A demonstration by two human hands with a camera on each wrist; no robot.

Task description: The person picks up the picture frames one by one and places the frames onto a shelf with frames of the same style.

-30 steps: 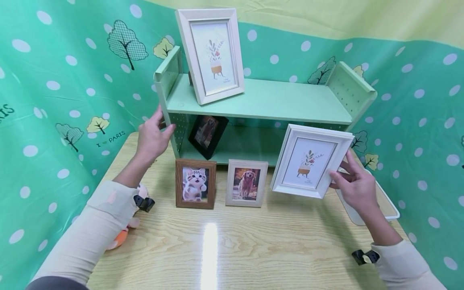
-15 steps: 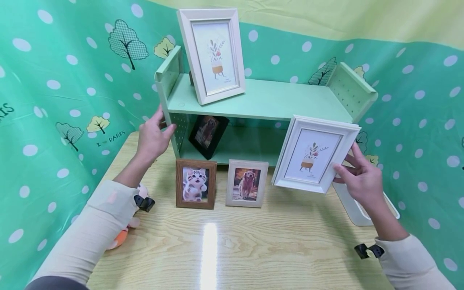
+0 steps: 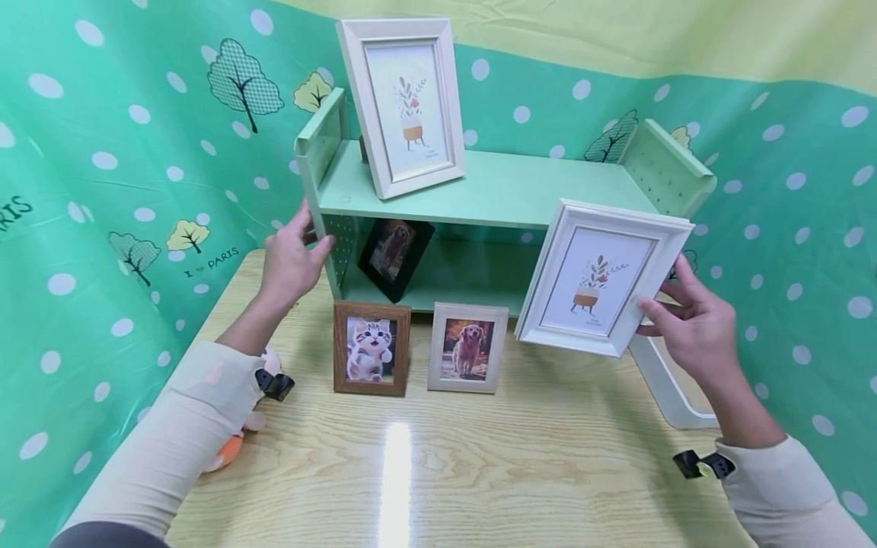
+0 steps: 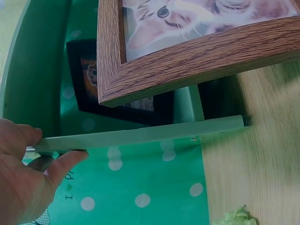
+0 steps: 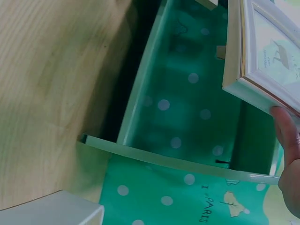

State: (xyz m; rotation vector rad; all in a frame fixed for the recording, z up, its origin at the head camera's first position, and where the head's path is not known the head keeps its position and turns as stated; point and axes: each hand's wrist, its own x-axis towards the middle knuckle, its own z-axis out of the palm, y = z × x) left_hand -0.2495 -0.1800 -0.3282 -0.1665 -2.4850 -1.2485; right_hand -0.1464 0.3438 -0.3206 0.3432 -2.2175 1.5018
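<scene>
My left hand [image 3: 291, 262] grips the front edge of the left side panel of a green two-tier shelf [image 3: 548, 186]. In the left wrist view, that hand's fingers and thumb [image 4: 65, 164] lie on either side of the panel. My right hand [image 3: 702, 327] holds a white picture frame [image 3: 596, 281] by its right edge, thumb in front. This frame is tilted, raised off the table before the shelf's right end, and shows a potted-plant print. Its side and back edge show in the right wrist view, with my fingers [image 5: 286, 126] at its border.
On the top tier stands a larger pale frame [image 3: 411, 114]; a black frame [image 3: 393, 255] leans on the lower tier. A brown kitten frame [image 3: 371, 350] and a pale dog frame [image 3: 468, 348] stand on the table. A white-rimmed object [image 3: 674, 388] lies right, a plush toy [image 3: 229, 450] left.
My right hand has lifted the white picture frame up and to the right, towards the top tier's front edge. My left hand stays on the side panel.
</scene>
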